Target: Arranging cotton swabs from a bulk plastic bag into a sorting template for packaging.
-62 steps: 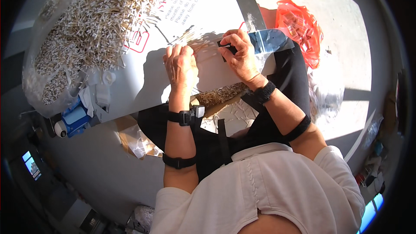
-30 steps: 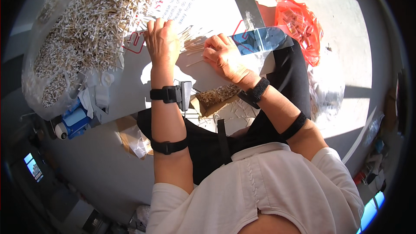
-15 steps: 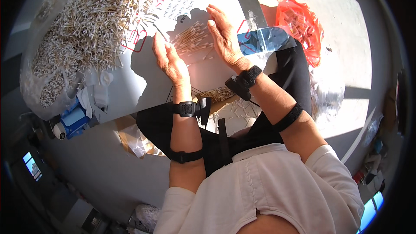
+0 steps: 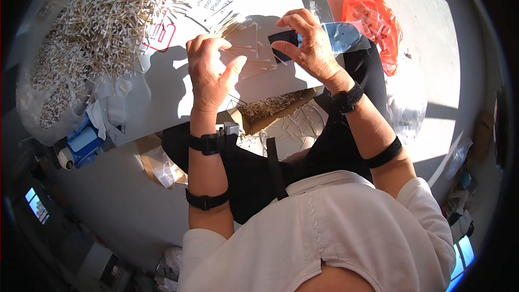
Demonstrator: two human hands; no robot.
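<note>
Loose cotton swabs [image 4: 250, 65] with pale wooden sticks lie on the white printed board [image 4: 178, 89] between my two hands. My left hand [image 4: 208, 73] is beside their left ends, its fingers curled loosely and its thumb held apart. My right hand [image 4: 313, 48] hovers to the right of the swabs, thumb and forefinger well apart, with nothing visible between them. Under and beyond it lies a blue clear plastic sheet or bag [image 4: 346, 37]; a dark blue part shows between the fingers. A big heap of cotton swabs [image 4: 102, 27] spreads from a clear bag at the left.
An open cardboard box [image 4: 254, 124] with swabs sits below the board's near edge, by my lap. A red plastic bag [image 4: 370, 24] with small packs is at the right. A blue and white pack [image 4: 84, 140] stands by the board's left corner.
My hands have moved apart from around the swabs, the left one nearer me, the right one farther right. Both have gone from straight fingers to curved ones. The swabs lie more scattered.
</note>
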